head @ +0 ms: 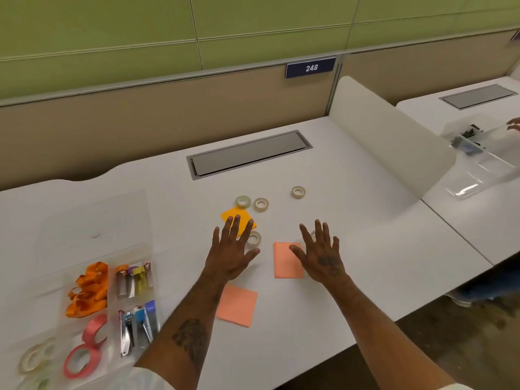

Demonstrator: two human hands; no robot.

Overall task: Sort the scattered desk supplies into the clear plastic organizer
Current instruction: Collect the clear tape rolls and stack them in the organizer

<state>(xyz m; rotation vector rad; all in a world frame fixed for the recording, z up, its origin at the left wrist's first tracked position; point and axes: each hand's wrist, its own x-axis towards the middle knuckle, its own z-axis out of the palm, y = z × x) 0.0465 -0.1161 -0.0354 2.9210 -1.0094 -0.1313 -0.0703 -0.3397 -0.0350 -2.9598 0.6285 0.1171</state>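
My left hand (232,250) hovers open, fingers spread, over an orange sticky pad (229,216) and beside a clear tape roll (254,238). My right hand (320,253) is open too, partly covering a salmon sticky pad (284,261). Another salmon pad (237,305) lies under my left forearm. Three clear tape rolls (243,202) (261,204) (298,191) sit farther back. The clear plastic organizer (92,220) at the left holds orange ribbon (90,288), pink tape rolls (84,350), staplers (136,322) and several small coloured items (135,280).
A grey cable hatch (247,153) is set into the desk behind the rolls. A white divider (391,136) stands at the right. Beyond it, another person's hand (515,125) works at a second clear organizer (478,164). The desk's front edge runs below my arms.
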